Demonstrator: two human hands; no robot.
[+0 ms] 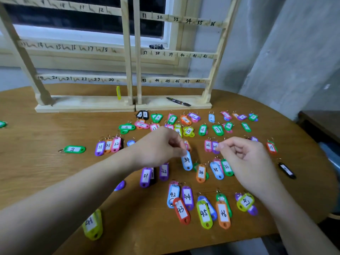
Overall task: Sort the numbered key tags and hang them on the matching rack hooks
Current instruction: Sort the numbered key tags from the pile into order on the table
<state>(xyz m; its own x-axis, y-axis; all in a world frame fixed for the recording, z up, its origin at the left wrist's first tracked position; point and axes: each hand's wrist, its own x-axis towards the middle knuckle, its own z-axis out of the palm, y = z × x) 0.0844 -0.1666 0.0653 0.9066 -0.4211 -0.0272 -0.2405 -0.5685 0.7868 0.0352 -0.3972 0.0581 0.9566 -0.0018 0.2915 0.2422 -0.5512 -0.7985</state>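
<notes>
Several coloured numbered key tags lie in rough rows on the wooden table (55,181). My left hand (160,146) pinches the top of a light blue tag marked 34 (187,161), which hangs just above the table. Beside it lies an orange tag 34 (201,173). My right hand (242,159) hovers to the right with curled fingers over tags 35 (216,170) and 36 (227,167); I see nothing in it. Two wooden racks (128,52) with numbered hooks stand at the back. A yellow tag (118,92) hangs near hook 24.
A black marker (178,101) lies on the right rack's base. A green tag 9 (74,149) lies apart at the left and a black tag (287,170) at the right. The table's curved edge runs along the right and front. A grey wall stands to the right.
</notes>
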